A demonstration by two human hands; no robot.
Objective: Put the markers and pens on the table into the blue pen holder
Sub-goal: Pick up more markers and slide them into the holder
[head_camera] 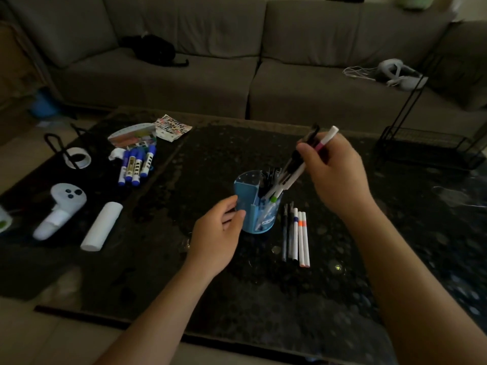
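Far left of the blue pen holder [257, 206], a white controller [59, 209] and a white roll [102, 226] lie on the dark table [237, 299], and up beyond them sits a cluster of blue-capped markers [135, 164], untouched, well apart from the holder. Those are still to collect!

Now the left hand [217, 238], fingers and thumb wrapped on the holder's left wall, bracing it upright. In the holder, pens already stand, packed and leaning right. Just right of the holder, a neat row of loose pens [296, 234] lies on the table, some white with orange bands, some dark.

And here's the action: the right hand [334, 175], up and right of the holder, clamped on a bundle of pens [303, 164] — a pink-banded white one and dark ones — tips angled down into the holder's mouth.

The risk? That bundle goes in at a slant against pens already crowding the opening; I'd judge tips could snag and one slip out. Push sideways too hard and the holder may tip, spilling everything, if the left hand lets go.
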